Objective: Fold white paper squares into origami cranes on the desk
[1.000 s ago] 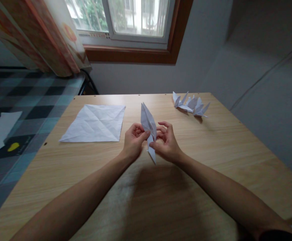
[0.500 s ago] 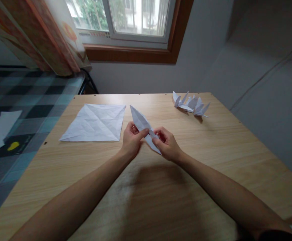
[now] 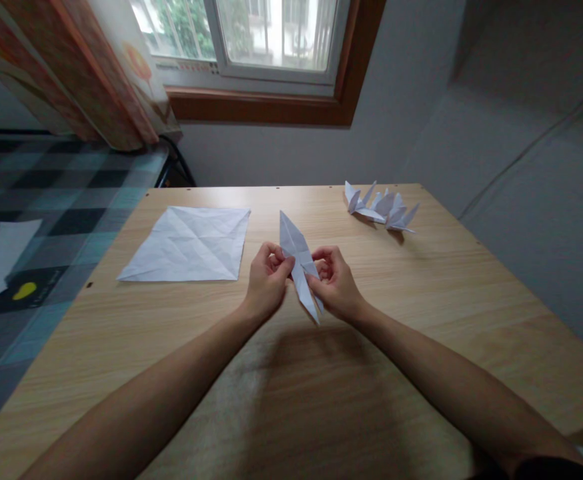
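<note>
A folded piece of white paper (image 3: 295,244), long and diamond-shaped, is held between my two hands above the table. Its upper end is a single point; the lower end splits into two narrow legs. My left hand (image 3: 270,277) pinches the left edge, thumb on top at the middle. On the other side, my right hand (image 3: 335,283) grips the right edge near the split, thumb over the front and fingers curled behind. To the left lies a creased square paper sheet (image 3: 191,243), flat on the wooden table (image 3: 211,387).
Several folded paper cranes (image 3: 384,208) stand close together at the table's far right. A bed with a checked cover (image 3: 61,180) is at the left, bearing white paper (image 3: 6,257). Behind the table are a wall and a window (image 3: 276,40).
The folded paper has turned more upright, its top point swinging right. Its lower legs now show apart. Both hands keep hold, with only small shifts.
</note>
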Action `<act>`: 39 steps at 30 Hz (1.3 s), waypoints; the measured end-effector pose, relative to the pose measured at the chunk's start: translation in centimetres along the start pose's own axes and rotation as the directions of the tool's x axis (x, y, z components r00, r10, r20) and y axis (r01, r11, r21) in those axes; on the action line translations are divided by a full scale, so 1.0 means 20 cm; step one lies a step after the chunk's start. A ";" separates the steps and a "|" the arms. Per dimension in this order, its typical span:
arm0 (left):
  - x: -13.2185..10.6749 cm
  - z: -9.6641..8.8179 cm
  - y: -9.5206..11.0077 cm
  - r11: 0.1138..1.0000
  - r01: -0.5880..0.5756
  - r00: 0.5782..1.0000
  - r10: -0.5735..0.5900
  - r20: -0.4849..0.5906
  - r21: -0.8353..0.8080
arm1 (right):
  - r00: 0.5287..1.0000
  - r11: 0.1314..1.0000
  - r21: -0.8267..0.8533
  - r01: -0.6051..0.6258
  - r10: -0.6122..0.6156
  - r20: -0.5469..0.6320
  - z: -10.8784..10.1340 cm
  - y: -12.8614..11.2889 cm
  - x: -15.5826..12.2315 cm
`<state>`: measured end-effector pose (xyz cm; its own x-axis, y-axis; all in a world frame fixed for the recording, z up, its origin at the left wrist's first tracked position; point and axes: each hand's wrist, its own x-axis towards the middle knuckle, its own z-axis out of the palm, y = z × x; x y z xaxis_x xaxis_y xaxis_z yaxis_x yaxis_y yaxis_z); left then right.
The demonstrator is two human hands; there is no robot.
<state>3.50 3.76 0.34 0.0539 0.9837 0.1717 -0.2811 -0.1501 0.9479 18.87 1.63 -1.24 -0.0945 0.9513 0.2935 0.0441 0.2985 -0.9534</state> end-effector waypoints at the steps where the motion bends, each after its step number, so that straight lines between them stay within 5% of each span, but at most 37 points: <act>1: -0.01 0.00 0.00 1.000 -0.015 1.000 0.014 0.010 0.017 | 1.000 0.999 -0.046 0.010 -0.011 -0.011 0.00 0.00 0.00; 6: -0.02 0.00 0.00 0.993 -0.073 0.997 0.069 0.043 0.097 | 0.995 0.979 -0.190 0.077 -0.087 -0.049 -0.02 -0.02 0.00; 14: -0.02 -0.03 -0.02 0.927 -0.105 0.994 0.092 0.053 0.360 | 0.993 0.994 -0.106 -0.020 0.007 -0.122 -0.02 -0.02 0.02; 22: 0.00 0.00 0.00 0.987 -0.056 0.998 0.055 0.011 0.151 | 0.977 0.993 0.062 -0.100 0.110 -0.183 -0.03 -0.01 0.05; 26: 0.01 -0.01 -0.01 1.000 0.024 1.000 -0.024 -0.020 0.000 | 0.986 0.979 0.158 -0.127 0.142 -0.088 -0.03 0.01 0.05; 39: 0.01 -0.03 0.00 0.967 0.175 0.982 -0.158 0.100 -0.184 | 0.987 0.959 0.237 -0.155 0.161 -0.008 -0.02 0.00 0.06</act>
<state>3.02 4.06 0.21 0.1935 0.9800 0.0453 -0.4386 0.0451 0.8975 19.22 2.74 -0.80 -0.0785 0.9875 0.1366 -0.1788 0.1208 -0.9764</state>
